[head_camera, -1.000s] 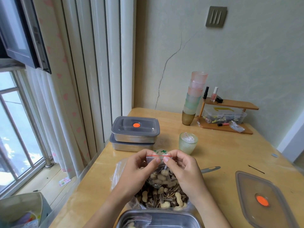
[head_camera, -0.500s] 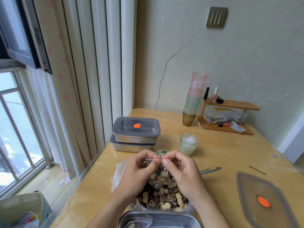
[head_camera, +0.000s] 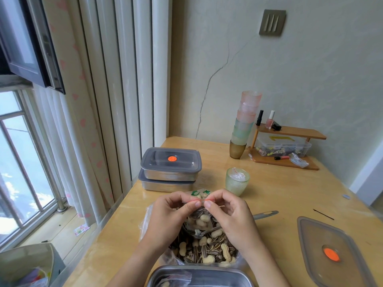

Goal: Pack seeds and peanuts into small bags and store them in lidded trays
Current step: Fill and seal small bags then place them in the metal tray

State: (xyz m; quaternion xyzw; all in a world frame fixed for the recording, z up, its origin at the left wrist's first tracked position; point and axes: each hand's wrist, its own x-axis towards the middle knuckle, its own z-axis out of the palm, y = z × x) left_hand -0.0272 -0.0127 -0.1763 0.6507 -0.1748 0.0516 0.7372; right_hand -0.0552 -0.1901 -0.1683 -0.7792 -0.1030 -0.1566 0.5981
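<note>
A small clear zip bag [head_camera: 200, 220] filled with peanuts and sunflower seeds hangs between my hands. My left hand [head_camera: 172, 220] pinches the left end of its red zip strip and my right hand [head_camera: 230, 218] pinches the right end. Below it lies a large open plastic bag of mixed peanuts and seeds [head_camera: 205, 250]. An open steel tray [head_camera: 234, 274] sits at the bottom edge with a packed small bag [head_camera: 172, 281] inside. Its grey lid with an orange dot [head_camera: 331, 253] lies on the table at the right.
Two stacked steel trays with lids [head_camera: 170, 170] stand at the back left near the curtain. A green glass holding small bags [head_camera: 237, 181] stands behind my hands. A stack of cups [head_camera: 244, 125], a wooden shelf [head_camera: 290, 146] and a spoon handle [head_camera: 265, 214] are also on the table.
My fingers have slid closer together along the red zip strip of the small bag, and the bag has been held a little higher. Everything else is unmoved.
</note>
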